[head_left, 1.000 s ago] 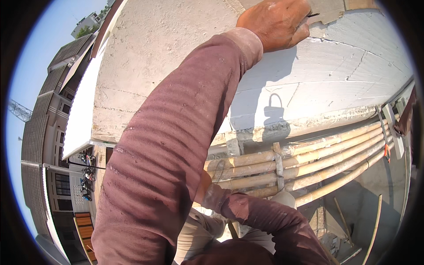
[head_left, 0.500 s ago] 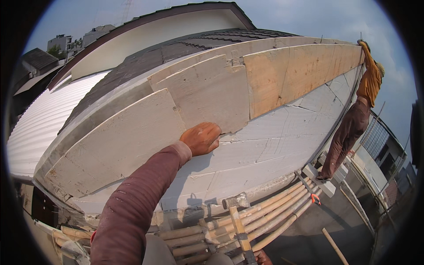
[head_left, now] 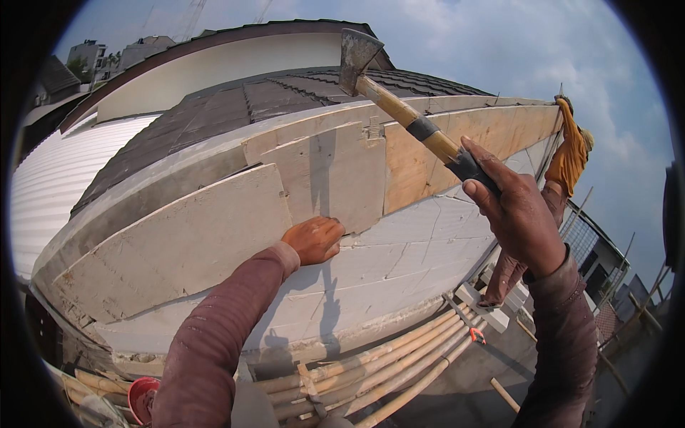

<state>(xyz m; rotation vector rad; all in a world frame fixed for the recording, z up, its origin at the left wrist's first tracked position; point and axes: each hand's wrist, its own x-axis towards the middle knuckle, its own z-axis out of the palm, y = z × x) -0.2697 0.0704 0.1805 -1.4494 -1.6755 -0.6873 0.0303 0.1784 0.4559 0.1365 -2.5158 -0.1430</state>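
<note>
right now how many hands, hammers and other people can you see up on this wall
hands: 2, left hand pressing the block wall, right hand gripping the handle
hammers: 1, hammer raised
other people: 1, person in orange top farther along
total: 4

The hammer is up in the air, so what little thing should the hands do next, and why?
Probably bring the hammer down gently onto the top edge of the white block. The right hand holds it raised above the wall, while the left hand presses the block's lower edge, steadying it.
</note>
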